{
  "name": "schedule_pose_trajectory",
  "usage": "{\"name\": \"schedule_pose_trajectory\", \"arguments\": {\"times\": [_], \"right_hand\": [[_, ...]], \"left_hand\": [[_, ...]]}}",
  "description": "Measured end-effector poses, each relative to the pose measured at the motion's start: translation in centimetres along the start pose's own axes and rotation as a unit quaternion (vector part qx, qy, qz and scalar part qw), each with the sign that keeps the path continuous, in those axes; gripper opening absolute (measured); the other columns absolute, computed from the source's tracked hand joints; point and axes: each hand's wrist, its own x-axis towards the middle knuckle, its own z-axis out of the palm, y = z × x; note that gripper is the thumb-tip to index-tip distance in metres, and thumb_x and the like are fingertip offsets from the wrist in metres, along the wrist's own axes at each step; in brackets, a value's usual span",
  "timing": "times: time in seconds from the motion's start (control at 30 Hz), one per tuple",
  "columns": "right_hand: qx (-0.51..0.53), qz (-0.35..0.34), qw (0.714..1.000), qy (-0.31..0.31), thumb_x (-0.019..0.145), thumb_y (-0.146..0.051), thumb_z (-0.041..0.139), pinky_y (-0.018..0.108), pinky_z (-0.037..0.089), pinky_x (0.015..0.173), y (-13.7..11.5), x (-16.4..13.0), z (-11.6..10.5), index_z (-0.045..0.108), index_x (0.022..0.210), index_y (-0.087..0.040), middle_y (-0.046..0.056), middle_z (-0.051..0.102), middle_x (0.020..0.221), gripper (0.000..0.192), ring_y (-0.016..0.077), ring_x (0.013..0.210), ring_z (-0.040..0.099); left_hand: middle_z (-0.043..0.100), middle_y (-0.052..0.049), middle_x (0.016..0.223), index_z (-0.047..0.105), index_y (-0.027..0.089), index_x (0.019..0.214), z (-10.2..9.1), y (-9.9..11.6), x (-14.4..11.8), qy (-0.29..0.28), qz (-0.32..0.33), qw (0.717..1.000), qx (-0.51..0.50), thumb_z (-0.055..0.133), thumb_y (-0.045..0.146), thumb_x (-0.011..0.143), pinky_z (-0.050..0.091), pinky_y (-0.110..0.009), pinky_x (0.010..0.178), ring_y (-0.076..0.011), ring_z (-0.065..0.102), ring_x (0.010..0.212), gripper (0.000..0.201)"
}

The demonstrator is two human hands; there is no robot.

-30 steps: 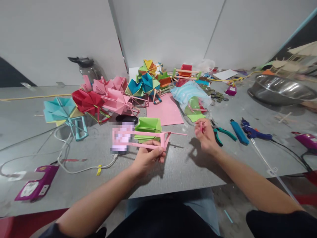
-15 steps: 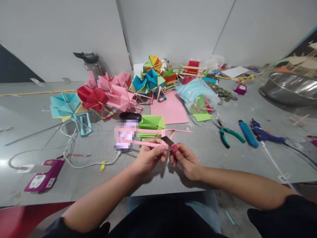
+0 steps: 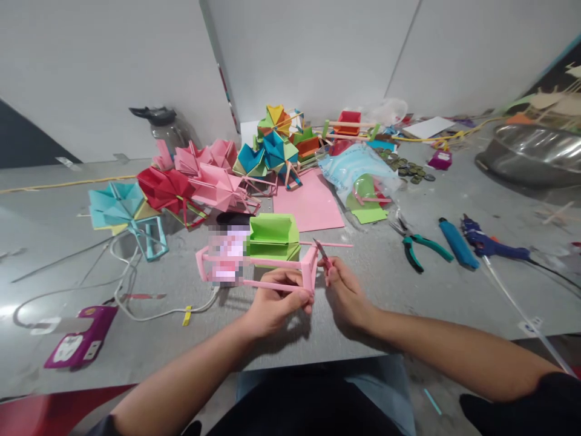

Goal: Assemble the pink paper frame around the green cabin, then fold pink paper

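Holding the pink frame (image 3: 281, 264) out over the table (image 3: 172, 333), the left hand (image 3: 279, 303) pinches its near side close to the right end, thumb and fingers clamped on it. From that grip the long axis runs left, past the near side of the green box (image 3: 273, 239), so most of the length hangs to the left. The right hand (image 3: 347, 297) sits just right of the frame's end, its grip closed round the handle of a small knife (image 3: 325, 261). The blade points far and left, toward the end's far corner; whether it touches there, one cannot tell.
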Motion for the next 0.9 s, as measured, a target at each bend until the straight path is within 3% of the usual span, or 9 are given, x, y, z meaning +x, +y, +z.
{"name": "schedule_pose_trajectory", "arguments": {"times": [0.07, 0.23, 0.4, 0.53, 0.73, 0.9], "right_hand": [[0.000, -0.001, 1.000, 0.011, 0.111, -0.068, 0.048, 0.038, 0.048, 0.087, -0.1, 0.1, 0.2, 0.063, 0.112, -0.027, 0.003, 0.063, 0.101, 0.044, 0.0224, 0.090, 0.056], [-0.005, -0.027, 0.999, -0.036, 0.108, -0.067, 0.055, 0.040, 0.050, 0.090, -0.4, 0.8, 0.0, 0.062, 0.113, -0.026, 0.005, 0.065, 0.105, 0.042, 0.0242, 0.096, 0.058], [0.012, -0.040, 0.998, -0.038, 0.105, -0.066, 0.060, 0.038, 0.047, 0.083, -0.1, 2.1, -0.4, 0.059, 0.104, -0.028, 0.001, 0.057, 0.094, 0.038, 0.0219, 0.085, 0.052], [0.057, -0.045, 0.996, -0.042, 0.103, -0.068, 0.065, 0.037, 0.046, 0.081, -0.4, 2.1, -0.4, 0.060, 0.105, -0.029, 0.001, 0.056, 0.093, 0.039, 0.0211, 0.083, 0.050], [0.131, -0.107, 0.985, 0.021, 0.088, -0.080, 0.075, 0.040, 0.049, 0.076, -1.8, 0.9, -0.3, 0.064, 0.108, -0.030, 0.002, 0.056, 0.088, 0.055, 0.0232, 0.080, 0.052], [0.210, -0.013, 0.977, 0.046, 0.090, -0.066, 0.083, 0.033, 0.044, 0.064, -3.9, 0.7, -0.1, 0.070, 0.120, -0.028, -0.002, 0.058, 0.077, 0.050, 0.0176, 0.068, 0.050]], "left_hand": [[0.069, -0.004, 0.065, 0.072, 0.014, 0.074, 0.1, 0.0, -0.2, -0.014, 0.004, 1.000, 0.010, 0.098, 0.060, 0.075, 0.055, -0.028, 0.053, -0.0136, 0.064, 0.052, 0.053], [0.070, -0.006, 0.068, 0.073, 0.016, 0.076, 0.4, 0.6, -1.2, -0.067, 0.023, 0.994, 0.080, 0.089, 0.066, 0.086, 0.056, -0.032, 0.058, -0.0163, 0.065, 0.058, 0.053], [0.073, -0.008, 0.073, 0.076, 0.019, 0.076, 0.6, 1.2, -1.9, -0.120, 0.108, 0.975, 0.153, 0.076, 0.056, 0.101, 0.057, -0.034, 0.064, -0.0176, 0.065, 0.064, 0.044], [0.075, -0.008, 0.073, 0.076, 0.021, 0.083, 0.5, 1.0, -2.1, -0.147, 0.167, 0.960, 0.171, 0.073, 0.046, 0.104, 0.059, -0.034, 0.068, -0.0187, 0.069, 0.068, 0.033], [0.077, -0.007, 0.084, 0.072, 0.020, 0.097, 0.2, 0.4, -2.3, -0.207, 0.239, 0.923, 0.220, 0.072, 0.028, 0.104, 0.061, -0.029, 0.070, -0.0173, 0.073, 0.076, 0.010], [0.078, -0.009, 0.092, 0.071, 0.020, 0.108, 0.2, -0.3, -2.1, -0.253, 0.257, 0.906, 0.221, 0.070, 0.020, 0.103, 0.063, -0.031, 0.076, -0.0202, 0.076, 0.083, 0.005]]}}
